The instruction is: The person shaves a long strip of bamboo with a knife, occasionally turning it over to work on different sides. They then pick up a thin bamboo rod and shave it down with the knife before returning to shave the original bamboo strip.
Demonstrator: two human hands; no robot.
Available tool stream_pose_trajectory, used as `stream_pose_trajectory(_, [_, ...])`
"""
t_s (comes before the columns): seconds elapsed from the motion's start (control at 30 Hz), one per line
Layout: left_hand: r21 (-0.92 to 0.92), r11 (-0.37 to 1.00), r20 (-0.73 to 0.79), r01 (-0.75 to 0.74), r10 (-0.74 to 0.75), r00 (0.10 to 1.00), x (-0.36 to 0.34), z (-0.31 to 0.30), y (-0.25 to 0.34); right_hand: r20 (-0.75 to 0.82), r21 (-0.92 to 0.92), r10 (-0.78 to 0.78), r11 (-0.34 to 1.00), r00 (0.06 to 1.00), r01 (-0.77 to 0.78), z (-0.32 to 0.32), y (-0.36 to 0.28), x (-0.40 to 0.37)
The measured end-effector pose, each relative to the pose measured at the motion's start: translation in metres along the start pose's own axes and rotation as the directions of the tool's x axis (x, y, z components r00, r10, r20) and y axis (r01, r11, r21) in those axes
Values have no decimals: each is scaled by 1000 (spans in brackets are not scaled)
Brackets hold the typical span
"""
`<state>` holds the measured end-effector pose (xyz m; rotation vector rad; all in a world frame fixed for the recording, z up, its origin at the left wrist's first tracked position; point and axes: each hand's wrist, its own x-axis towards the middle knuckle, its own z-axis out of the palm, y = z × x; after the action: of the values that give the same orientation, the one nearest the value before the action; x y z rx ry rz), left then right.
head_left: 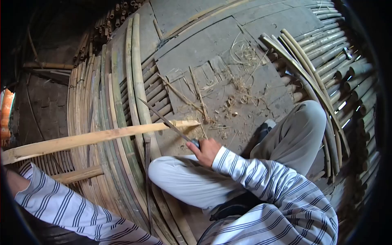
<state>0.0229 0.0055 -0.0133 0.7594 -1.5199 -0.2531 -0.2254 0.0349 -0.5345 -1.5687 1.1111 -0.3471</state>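
My right hand (206, 152) is closed round the dark handle of a long knife (171, 126), whose thin blade points up and left and crosses over a split bamboo strip (98, 136). That pale strip runs from the far left edge to its cut end near the middle. At the left edge only a small part of my left hand (12, 181) or wrist shows, below the strip's other end; its fingers are hidden. My bent knees lie beneath and beside the right hand.
Long bamboo strips (116, 98) lie side by side at the left. Curled shavings (241, 85) are scattered over the floor boards (196, 45). More bamboo poles (322, 53) line the right, with loose strips (300, 67) across them. A short piece (79, 174) lies lower left.
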Motion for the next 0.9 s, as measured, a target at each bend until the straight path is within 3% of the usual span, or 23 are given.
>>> stream_pose_trajectory(0.17, [21,1000,9,3,-3,1000,-11,-5,6,-7,-101,-54,993,998,53,16,-1,2])
stream_pose_trajectory(0.23, [99,992,-63,-74,80,995,-25,5,-1,-5,-92,-39,995,999,38,20,-5,1])
stream_pose_trajectory(0.4, [24,960,-12,280,-280,960,-81,-16,-3,11,-102,-30,994,999,31,23,-16,5])
stream_pose_trajectory(0.43, [54,947,-287,316,-289,913,-108,8,-22,17,-95,-26,995,1000,28,25,-16,6])
stream_pose_trajectory(0.47, [60,930,-539,363,-276,796,-134,32,-41,22,-86,-25,996,999,27,27,-15,9])
stream_pose_trajectory(0.5, [28,920,-511,391,-323,797,-162,25,-61,26,-77,-25,997,999,27,29,-14,12])
stream_pose_trajectory(0.53, [155,930,-514,333,-212,831,-195,25,-91,31,-68,-28,997,999,30,30,-15,12])
stream_pose_trajectory(0.6, [279,882,-529,379,-188,827,-249,27,-144,35,-56,-28,998,999,30,28,-15,11])
stream_pose_trajectory(0.63, [268,840,-579,471,-250,776,-268,47,-160,28,-49,-29,998,999,30,26,-16,9])
stream_pose_trajectory(0.7, [242,818,-604,523,-295,740,-288,67,-188,8,-48,-30,998,1000,30,24,-18,9])
stream_pose_trajectory(0.8, [59,825,-624,562,-409,666,-294,81,-203,15,-65,-32,997,999,33,25,-20,6])
stream_pose_trajectory(0.83, [-10,863,-694,506,-370,618,-287,97,-202,23,-73,-40,996,999,42,25,-20,5])
stream_pose_trajectory(0.9, [-48,889,-704,455,-353,616,-290,90,-202,15,-78,-51,996,999,52,25,-20,6])
